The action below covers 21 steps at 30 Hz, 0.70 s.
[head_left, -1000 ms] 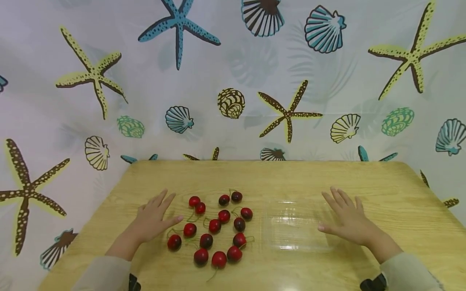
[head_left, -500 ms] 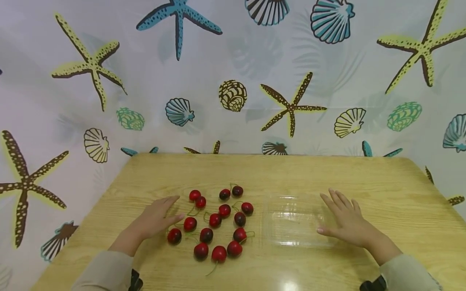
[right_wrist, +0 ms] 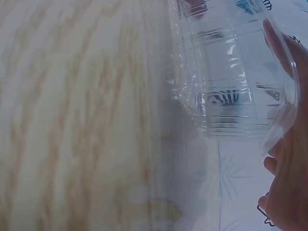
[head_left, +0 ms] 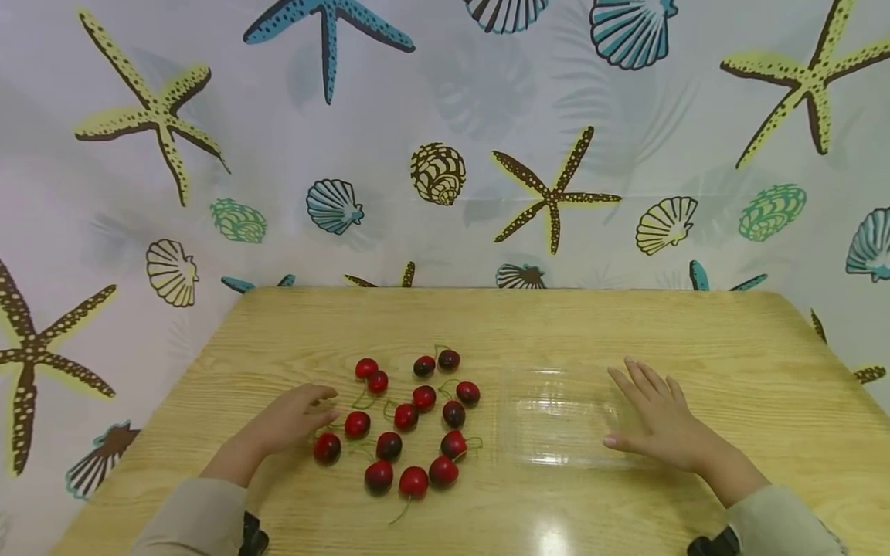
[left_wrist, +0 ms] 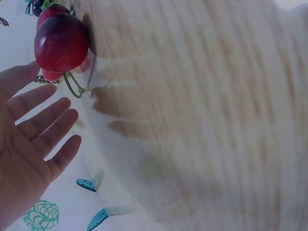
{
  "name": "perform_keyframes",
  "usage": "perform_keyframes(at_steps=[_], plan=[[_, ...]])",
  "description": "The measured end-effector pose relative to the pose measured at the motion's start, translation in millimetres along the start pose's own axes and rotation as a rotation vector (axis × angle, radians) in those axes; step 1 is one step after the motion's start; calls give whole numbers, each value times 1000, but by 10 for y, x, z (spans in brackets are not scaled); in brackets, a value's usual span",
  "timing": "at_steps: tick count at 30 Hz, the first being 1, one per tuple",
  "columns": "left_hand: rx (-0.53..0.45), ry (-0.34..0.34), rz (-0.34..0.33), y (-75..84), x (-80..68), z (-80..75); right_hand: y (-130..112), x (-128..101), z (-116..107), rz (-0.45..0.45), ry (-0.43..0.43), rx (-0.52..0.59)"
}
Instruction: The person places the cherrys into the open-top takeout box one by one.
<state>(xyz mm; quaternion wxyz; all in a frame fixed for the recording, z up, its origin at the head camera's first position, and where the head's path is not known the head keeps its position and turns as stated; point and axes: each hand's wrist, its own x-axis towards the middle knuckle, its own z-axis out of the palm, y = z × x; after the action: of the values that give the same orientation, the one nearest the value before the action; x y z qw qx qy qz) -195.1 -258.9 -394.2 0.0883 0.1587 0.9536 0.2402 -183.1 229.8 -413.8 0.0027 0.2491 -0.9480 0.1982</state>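
Note:
Several red and dark-red cherries with green stems lie scattered on a light wooden table. My left hand rests at the left edge of the group. Its fingertips are close to a bright cherry and a darker one, and it holds nothing. In the left wrist view that hand is spread, with a cherry just beyond the fingers. A clear plastic container stands right of the cherries. My right hand lies flat against its right side, thumb at its corner. The right wrist view shows the container empty.
A curtain printed with starfish and shells hangs close behind the table's far edge. Bare tabletop stretches behind the cherries and to the right of my right hand. Sleeve cuffs show at the bottom edge.
My left hand has slid right, up to the nearest cherries, and its fingers have drawn together. The right hand has stayed beside the container.

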Motion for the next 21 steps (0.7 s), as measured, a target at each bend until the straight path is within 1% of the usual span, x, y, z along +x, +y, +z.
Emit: perform_keyframes(at_steps=[6, 11, 18, 21], plan=[[-36, -29, -51, -59, 18, -4, -7, -17, -27, -16, 2, 5], [-54, -40, -112, -96, 8, 0, -9, -31, -31, -35, 11, 16], [-205, -52, -235, -112, -20, 38, 15, -57, 7, -54, 9, 29], [-227, -47, -264, -118, -29, 46, 23, -63, 24, -57, 9, 34]])
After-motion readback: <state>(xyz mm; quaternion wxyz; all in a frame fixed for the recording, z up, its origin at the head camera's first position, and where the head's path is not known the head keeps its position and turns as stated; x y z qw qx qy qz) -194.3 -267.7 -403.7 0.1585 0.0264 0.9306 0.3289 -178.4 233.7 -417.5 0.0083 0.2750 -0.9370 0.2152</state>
